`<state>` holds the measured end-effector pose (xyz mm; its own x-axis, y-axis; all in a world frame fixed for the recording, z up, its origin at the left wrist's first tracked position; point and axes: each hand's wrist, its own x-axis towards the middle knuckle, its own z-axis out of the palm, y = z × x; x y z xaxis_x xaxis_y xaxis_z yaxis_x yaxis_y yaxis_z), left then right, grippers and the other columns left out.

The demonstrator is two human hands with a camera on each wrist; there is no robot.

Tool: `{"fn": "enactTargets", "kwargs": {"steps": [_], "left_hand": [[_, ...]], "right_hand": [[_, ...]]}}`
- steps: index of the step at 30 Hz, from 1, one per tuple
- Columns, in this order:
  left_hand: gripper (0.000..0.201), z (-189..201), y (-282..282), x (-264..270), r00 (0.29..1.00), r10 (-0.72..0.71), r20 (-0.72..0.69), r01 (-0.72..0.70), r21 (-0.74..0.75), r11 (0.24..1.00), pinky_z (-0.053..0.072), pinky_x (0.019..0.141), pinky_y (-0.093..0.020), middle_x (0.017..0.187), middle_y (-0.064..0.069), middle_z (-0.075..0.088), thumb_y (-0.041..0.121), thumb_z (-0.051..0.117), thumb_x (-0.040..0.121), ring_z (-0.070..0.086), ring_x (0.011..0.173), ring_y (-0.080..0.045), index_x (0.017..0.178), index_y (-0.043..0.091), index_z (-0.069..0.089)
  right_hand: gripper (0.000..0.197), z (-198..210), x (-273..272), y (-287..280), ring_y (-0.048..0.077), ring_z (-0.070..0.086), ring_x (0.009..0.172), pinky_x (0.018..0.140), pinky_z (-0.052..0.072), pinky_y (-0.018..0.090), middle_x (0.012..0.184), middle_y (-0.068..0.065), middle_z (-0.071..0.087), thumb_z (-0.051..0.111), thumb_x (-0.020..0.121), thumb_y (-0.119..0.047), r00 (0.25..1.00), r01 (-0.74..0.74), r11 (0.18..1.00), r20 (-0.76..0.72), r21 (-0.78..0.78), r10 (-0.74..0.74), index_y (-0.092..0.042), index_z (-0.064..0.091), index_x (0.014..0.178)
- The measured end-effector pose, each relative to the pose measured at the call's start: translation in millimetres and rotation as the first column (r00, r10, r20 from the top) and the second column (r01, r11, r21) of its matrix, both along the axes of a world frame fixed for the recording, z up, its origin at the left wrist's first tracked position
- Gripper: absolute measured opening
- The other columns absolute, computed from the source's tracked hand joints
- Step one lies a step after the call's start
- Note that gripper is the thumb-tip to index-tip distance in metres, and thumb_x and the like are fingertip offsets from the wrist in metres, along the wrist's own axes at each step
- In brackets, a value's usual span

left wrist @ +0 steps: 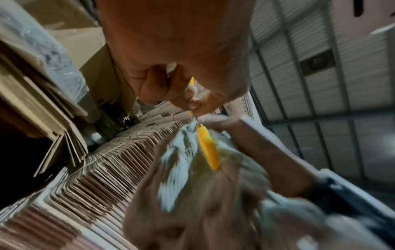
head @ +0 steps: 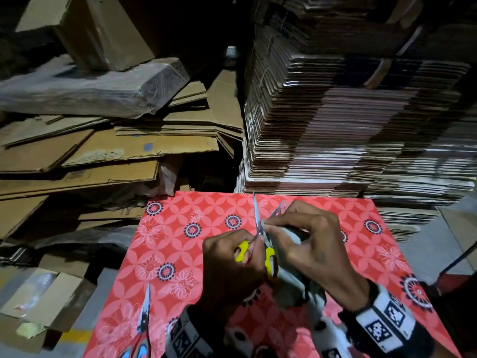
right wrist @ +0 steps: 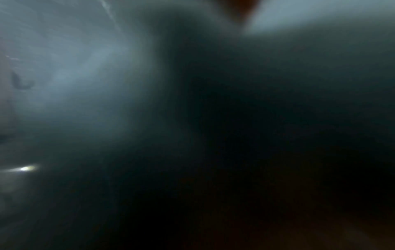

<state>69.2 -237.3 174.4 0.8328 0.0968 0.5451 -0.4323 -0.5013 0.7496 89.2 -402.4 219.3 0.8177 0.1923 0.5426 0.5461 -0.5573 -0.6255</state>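
Dim head view, lit from the person's side; the red flower-patterned surface (head: pixel 180 228) under the left hand (head: pixel 229 270) and right hand (head: pixel 317 246) is brightest; beyond the hands the gap between the flattened brown cardboard sheets (head: pixel 103 151) and the tied stack of folded cartons (head: pixel 335 125) sinks into black; corners darken and edges bow. The left wrist view is brighter yet motion-smeared; the crumpled grey cloth (left wrist: pixel 181 160) and yellow-handled steel scissors (left wrist: pixel 208 148) below the left hand are soft. The right wrist view is near-dark; an unfocused grey haze with one small glint.

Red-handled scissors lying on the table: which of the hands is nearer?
Left. The left hand is right of the red-handled scissors; the right hand is farther right, beyond it.
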Motion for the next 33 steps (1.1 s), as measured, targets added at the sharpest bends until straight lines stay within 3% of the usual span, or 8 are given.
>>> {"fn": "enactTargets", "kwargs": {"steps": [5,9,13,17,22,26,31,33], "left_hand": [[0.038,-3.6,0.5,2.2,1.000,0.012,-0.014,-0.012,0.015,1.000,0.030,0.049,-0.023,0.046,0.001,0.040,0.010,0.073,0.082,0.040,0.044,-0.014,0.051,0.009,0.051],[0.042,-2.8,1.4,3.6,1.000,0.025,-0.005,-0.025,0.004,1.000,0.021,0.055,-0.009,0.048,0.009,0.031,0.012,0.074,0.080,0.029,0.046,-0.002,0.050,0.014,0.044],[0.039,-1.6,-1.4,4.8,0.999,0.035,-0.015,-0.035,0.015,0.999,0.029,0.049,-0.021,0.045,0.003,0.040,0.015,0.073,0.081,0.037,0.043,-0.011,0.050,0.009,0.051],[0.046,0.3,1.2,6.1,1.000,0.012,0.007,-0.012,0.021,1.000,0.023,0.054,-0.010,0.047,0.014,0.030,0.014,0.074,0.081,0.032,0.045,0.000,0.052,0.023,0.039],[0.038,-0.9,-1.5,4.7,0.999,0.029,0.016,-0.030,0.044,0.999,0.024,0.052,-0.016,0.046,0.002,0.038,0.011,0.073,0.080,0.036,0.045,-0.016,0.049,0.008,0.050],[0.040,-1.2,2.1,4.7,1.000,0.008,0.029,-0.009,0.043,0.999,0.022,0.054,-0.011,0.048,0.008,0.035,0.011,0.074,0.080,0.035,0.045,-0.006,0.050,0.014,0.047],[0.034,2.5,-1.6,3.7,0.998,0.038,0.050,-0.042,0.076,0.996,0.025,0.052,-0.018,0.048,0.005,0.041,0.008,0.072,0.080,0.036,0.046,-0.012,0.052,0.012,0.053],[0.034,4.0,0.4,3.5,0.998,0.037,0.057,-0.042,0.086,0.995,0.025,0.054,-0.016,0.050,0.006,0.042,0.009,0.073,0.081,0.036,0.047,-0.008,0.053,0.013,0.053]], "right_hand": [[0.020,1.7,28.5,-17.7,0.003,0.061,0.067,0.061,0.039,0.011,0.070,-0.015,0.064,0.088,0.077,-0.003,0.992,0.127,0.991,0.001,0.040,-0.127,-0.022,0.085,0.084],[0.015,-3.1,8.1,-2.5,0.002,0.063,0.068,0.061,0.042,0.013,0.073,-0.012,0.066,0.085,0.077,-0.008,1.000,-0.025,1.000,-0.005,0.013,0.025,-0.021,0.085,0.084],[0.016,1.1,30.9,-20.5,0.005,0.062,0.067,0.060,0.044,0.019,0.072,-0.012,0.066,0.087,0.078,-0.008,0.993,0.119,0.990,0.007,0.074,-0.120,-0.022,0.085,0.086],[0.012,-2.7,2.8,0.1,0.003,0.064,0.069,0.061,0.044,0.015,0.074,-0.009,0.068,0.082,0.078,-0.010,1.000,-0.020,1.000,0.007,0.020,0.020,-0.020,0.085,0.084],[0.015,1.5,29.8,-23.1,0.004,0.061,0.067,0.061,0.041,0.015,0.071,-0.016,0.064,0.088,0.079,-0.007,0.992,0.126,0.989,-0.008,0.080,-0.126,-0.020,0.085,0.086],[0.010,-4.1,1.3,-0.9,-0.001,0.064,0.071,0.064,0.042,0.010,0.075,-0.014,0.067,0.083,0.079,-0.010,1.000,-0.024,0.999,-0.020,0.024,0.024,-0.018,0.085,0.085],[0.013,5.9,29.2,-22.7,0.002,0.062,0.068,0.062,0.041,0.012,0.072,-0.012,0.066,0.087,0.079,-0.008,0.989,0.143,0.986,0.012,0.084,-0.145,-0.019,0.084,0.085],[0.011,4.6,13.1,-10.6,0.000,0.062,0.069,0.062,0.042,0.014,0.073,-0.010,0.065,0.085,0.081,-0.010,0.997,0.072,0.996,0.029,0.057,-0.074,-0.018,0.085,0.087]]}}
